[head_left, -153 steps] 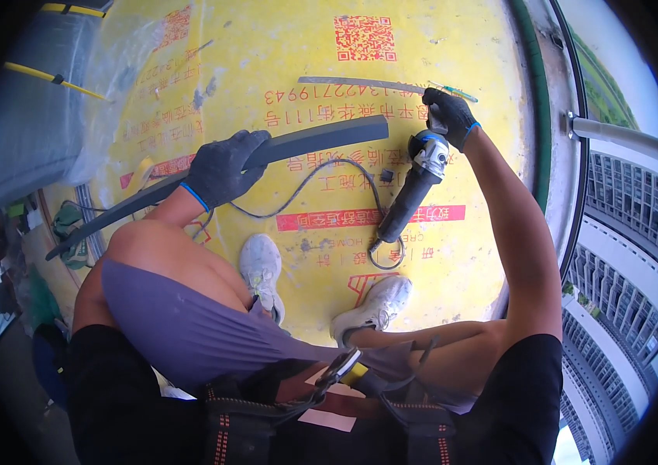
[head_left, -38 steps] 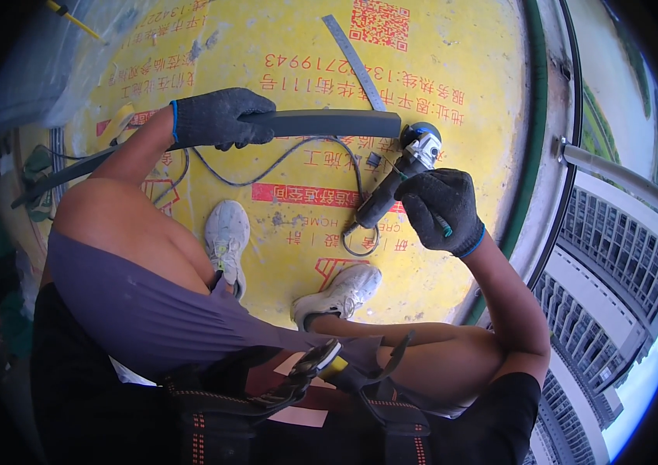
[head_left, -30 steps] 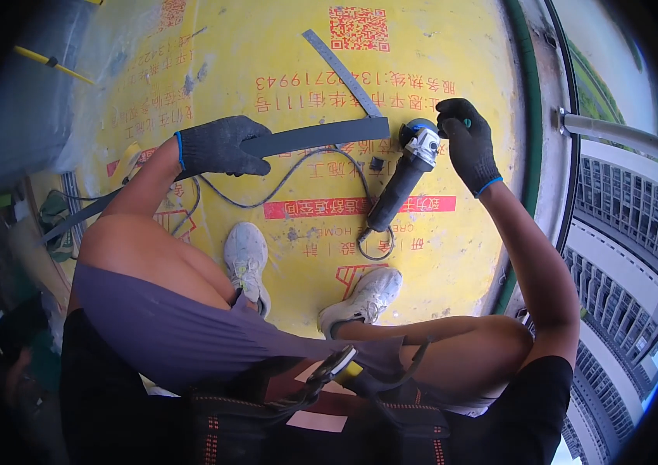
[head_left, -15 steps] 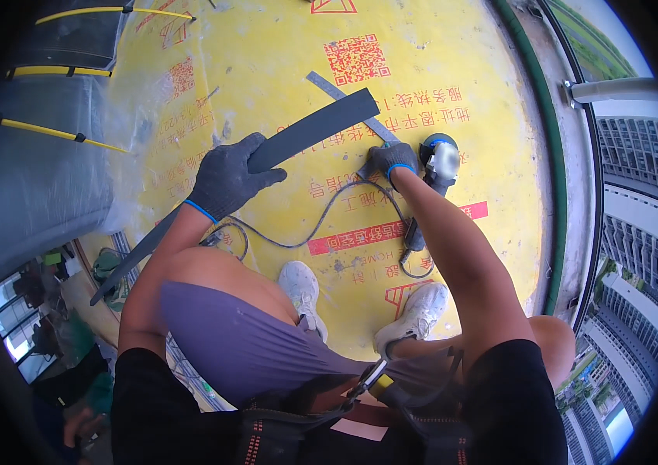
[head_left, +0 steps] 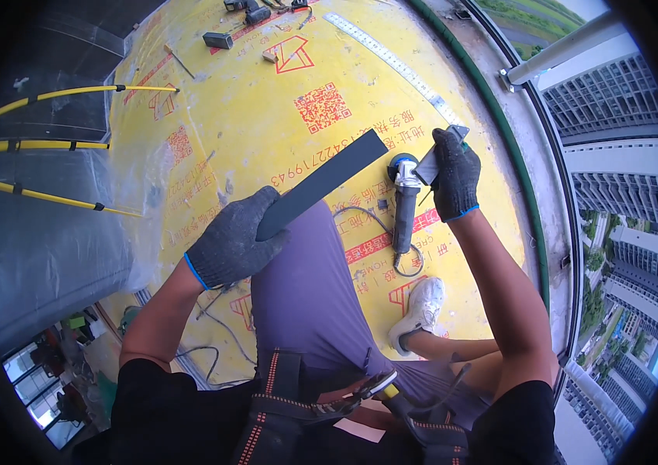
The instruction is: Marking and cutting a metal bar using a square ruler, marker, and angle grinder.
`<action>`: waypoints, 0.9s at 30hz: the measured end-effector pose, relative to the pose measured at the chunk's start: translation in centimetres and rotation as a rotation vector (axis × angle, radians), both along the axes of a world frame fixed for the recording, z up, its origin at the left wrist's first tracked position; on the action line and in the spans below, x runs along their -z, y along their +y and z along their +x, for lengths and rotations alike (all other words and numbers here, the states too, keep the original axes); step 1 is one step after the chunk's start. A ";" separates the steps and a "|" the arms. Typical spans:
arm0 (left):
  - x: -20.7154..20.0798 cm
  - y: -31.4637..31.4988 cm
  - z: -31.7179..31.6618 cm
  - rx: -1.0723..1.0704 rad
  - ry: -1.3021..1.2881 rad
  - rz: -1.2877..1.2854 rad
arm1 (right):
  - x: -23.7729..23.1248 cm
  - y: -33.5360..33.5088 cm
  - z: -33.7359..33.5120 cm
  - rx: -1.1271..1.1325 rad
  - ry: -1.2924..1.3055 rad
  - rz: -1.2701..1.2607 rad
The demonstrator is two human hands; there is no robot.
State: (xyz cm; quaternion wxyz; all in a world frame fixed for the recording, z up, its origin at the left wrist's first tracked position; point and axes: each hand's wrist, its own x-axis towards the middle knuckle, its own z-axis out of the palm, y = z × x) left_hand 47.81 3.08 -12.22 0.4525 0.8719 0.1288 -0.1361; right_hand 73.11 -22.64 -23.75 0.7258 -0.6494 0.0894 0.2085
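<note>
The grey strip [head_left: 325, 186] sits mid-view, pinched in the left hand [head_left: 237, 236], its tip toward two o'clock. The right hand [head_left: 457, 178], around three o'clock from it, grips the metal square [head_left: 400, 68], which crossed behind the strip's tip moments ago; now its blade points to ten o'clock, leaving that tip uncrossed. The grinder [head_left: 404, 201] lies at five o'clock from the tip, on yellow sheeting [head_left: 248, 136].

Dark grey gloves [head_left: 234, 239] with bright blue cuff edges [head_left: 195, 271] cover both hands [head_left: 458, 172]; also worn are black short sleeves [head_left: 144, 394], purplish shorts [head_left: 302, 298], black straps [head_left: 281, 380] with orange stitching [head_left: 270, 373] and a white shoe [head_left: 424, 306].
</note>
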 end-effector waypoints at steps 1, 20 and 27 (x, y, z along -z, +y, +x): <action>-0.1 -0.7 0.5 0.035 -0.044 -0.019 | -2.8 -1.2 -1.2 -0.021 -0.182 -0.041; 6.8 -5.7 9.2 0.344 -0.043 -0.690 | -6.4 -0.1 -19.2 -0.086 -0.167 -0.033; 7.3 -6.2 10.3 0.396 -0.141 -0.452 | -7.0 -3.5 -14.5 -0.491 0.174 -0.068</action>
